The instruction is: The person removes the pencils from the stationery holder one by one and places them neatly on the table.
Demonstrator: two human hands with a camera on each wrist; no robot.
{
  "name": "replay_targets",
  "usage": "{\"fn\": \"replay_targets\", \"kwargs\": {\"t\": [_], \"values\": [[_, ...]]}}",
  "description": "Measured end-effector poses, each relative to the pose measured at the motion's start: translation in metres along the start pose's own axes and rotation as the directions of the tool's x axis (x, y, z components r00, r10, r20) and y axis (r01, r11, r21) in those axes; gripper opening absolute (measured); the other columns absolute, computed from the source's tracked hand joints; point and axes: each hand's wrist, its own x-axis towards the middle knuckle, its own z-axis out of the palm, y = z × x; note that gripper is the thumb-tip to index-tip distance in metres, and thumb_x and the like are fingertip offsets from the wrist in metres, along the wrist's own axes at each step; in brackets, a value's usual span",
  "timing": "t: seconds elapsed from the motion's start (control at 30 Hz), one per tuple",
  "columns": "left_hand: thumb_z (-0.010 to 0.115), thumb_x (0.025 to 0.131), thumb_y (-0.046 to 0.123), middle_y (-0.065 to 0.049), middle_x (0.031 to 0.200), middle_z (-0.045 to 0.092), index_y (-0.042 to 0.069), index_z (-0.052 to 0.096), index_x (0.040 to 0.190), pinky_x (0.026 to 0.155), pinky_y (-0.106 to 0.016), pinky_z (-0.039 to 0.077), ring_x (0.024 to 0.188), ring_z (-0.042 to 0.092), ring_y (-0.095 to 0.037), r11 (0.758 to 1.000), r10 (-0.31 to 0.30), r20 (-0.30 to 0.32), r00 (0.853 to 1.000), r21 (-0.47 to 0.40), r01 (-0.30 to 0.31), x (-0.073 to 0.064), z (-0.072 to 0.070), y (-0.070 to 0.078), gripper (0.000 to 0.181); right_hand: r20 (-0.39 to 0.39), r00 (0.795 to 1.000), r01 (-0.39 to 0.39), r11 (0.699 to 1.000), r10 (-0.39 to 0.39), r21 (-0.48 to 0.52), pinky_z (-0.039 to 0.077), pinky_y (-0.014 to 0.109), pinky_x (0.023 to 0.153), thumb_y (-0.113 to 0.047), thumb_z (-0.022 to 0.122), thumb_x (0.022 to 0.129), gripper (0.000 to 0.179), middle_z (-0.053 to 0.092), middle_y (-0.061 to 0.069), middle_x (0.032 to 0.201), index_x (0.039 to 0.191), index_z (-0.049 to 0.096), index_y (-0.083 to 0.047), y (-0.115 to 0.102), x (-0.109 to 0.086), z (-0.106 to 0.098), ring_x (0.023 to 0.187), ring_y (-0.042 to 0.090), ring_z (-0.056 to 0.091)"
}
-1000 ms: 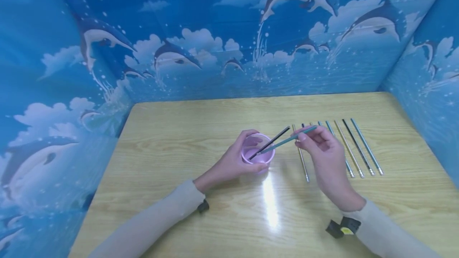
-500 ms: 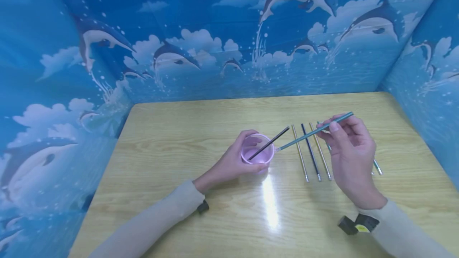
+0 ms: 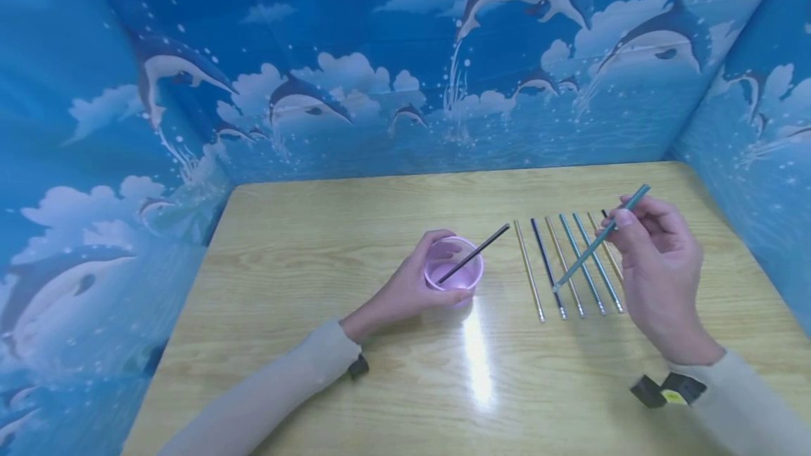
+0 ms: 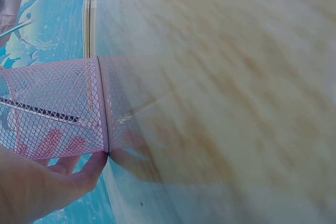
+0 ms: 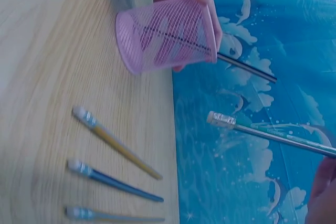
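My left hand (image 3: 415, 290) grips a pink mesh pencil cup (image 3: 470, 280) that stands upright on the table. A black pencil (image 3: 488, 242) leans inside the cup, its upper end sticking out past the rim. Off to the right, my right hand (image 3: 664, 269) pinches a teal pencil (image 3: 594, 245) between thumb and fingers, raised above a row of pencils. The white eraser end of that pencil points down and left, apart from the cup, as the right wrist view shows with the teal pencil (image 5: 278, 136). Fingers of the left hand show through the mesh.
Several pencils lie side by side, including a gold one (image 3: 529, 269), a dark blue one (image 3: 548, 267) and a teal one (image 3: 583, 264). My right hand hides part of the row. Dolphin-printed blue sheets (image 3: 380, 41) enclose the wooden table (image 3: 317, 231) behind and at the sides.
My right hand has moved right, drawing the teal pencil away from the cup and over the pencil row. My left hand and the cup with the black pencil stay in place.
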Motion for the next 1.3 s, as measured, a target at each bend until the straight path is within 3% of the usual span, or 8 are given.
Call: {"fn": "replay_targets", "kwargs": {"t": [0.2,0.43,0.6,0.77,0.83,1.07,1.3], "values": [[0.097,0.085,0.023,-0.006,0.151,0.059,0.029,0.043,0.156,0.105,-0.04,0.059,0.14,0.058,-0.029,1.0,0.006,0.006,1.0,-0.013,-0.006,0.001,0.001,-0.002,0.089,-0.006,0.999,-0.046,0.994,0.046,-0.102,0.065,0.03,0.089,0.022,0.055,0.103,0.024,0.065,0.022,0.116,0.127,0.059,0.022,-0.011,0.006,-0.016,0.099,0.025,0.069],[0.097,0.085,0.023,-0.008,0.151,0.059,0.029,0.043,0.156,0.106,-0.043,0.059,0.14,0.058,-0.03,1.0,0.008,0.005,1.0,-0.006,-0.008,0.001,0.002,-0.001,0.089,-0.011,0.999,-0.038,0.983,0.036,-0.18,0.064,0.027,0.087,0.022,0.058,0.102,0.024,0.07,0.021,0.114,0.126,0.061,0.023,-0.02,0.016,-0.028,0.096,0.024,0.071],[0.097,0.085,0.022,-0.008,0.151,0.059,0.029,0.043,0.156,0.105,-0.04,0.059,0.14,0.058,-0.03,1.0,0.004,0.004,1.0,0.006,-0.004,0.001,0.002,0.001,0.089,-0.011,1.0,-0.028,0.943,0.026,-0.331,0.064,0.023,0.083,0.019,0.063,0.101,0.028,0.07,0.017,0.113,0.129,0.062,0.02,-0.028,0.026,-0.041,0.096,0.02,0.072],[0.097,0.085,0.021,-0.009,0.152,0.059,0.029,0.043,0.155,0.106,-0.039,0.059,0.14,0.058,-0.03,1.0,0.003,0.004,1.0,0.006,-0.003,0.0,0.002,0.002,0.089,-0.032,0.998,-0.068,0.885,0.06,-0.461,0.063,0.019,0.081,0.013,0.067,0.102,0.033,0.072,0.012,0.11,0.134,0.066,0.01,-0.033,0.035,-0.065,0.094,0.015,0.073],[0.096,0.085,0.021,-0.009,0.151,0.059,0.028,0.044,0.155,0.106,-0.038,0.059,0.14,0.058,-0.03,1.0,0.004,0.004,1.0,0.007,-0.004,0.0,0.002,0.001,0.088,-0.043,0.995,-0.098,0.851,0.088,-0.515,0.062,0.016,0.079,0.01,0.069,0.102,0.034,0.073,0.009,0.109,0.136,0.068,0.005,-0.035,0.039,-0.076,0.093,0.012,0.072],[0.096,0.085,0.018,-0.009,0.151,0.059,0.028,0.043,0.155,0.105,-0.037,0.059,0.14,0.058,-0.03,1.0,-0.001,0.0,1.0,0.002,0.001,0.001,0.001,0.002,0.089,-0.068,0.971,-0.195,0.595,0.229,-0.779,0.057,0.01,0.075,-0.007,0.072,0.106,0.034,0.074,-0.01,0.107,0.139,0.07,-0.015,-0.041,0.056,-0.109,0.09,0.001,0.07],[0.096,0.086,0.02,-0.006,0.151,0.059,0.028,0.043,0.155,0.106,-0.039,0.058,0.139,0.059,-0.03,1.0,0.002,0.0,1.0,0.005,-0.002,0.0,0.001,0.002,0.088,-0.089,0.942,-0.223,0.404,0.325,-0.887,0.056,0.009,0.071,-0.016,0.071,0.108,0.026,0.071,-0.021,0.097,0.132,0.072,-0.028,-0.041,0.072,-0.131,0.086,-0.006,0.069]]}}
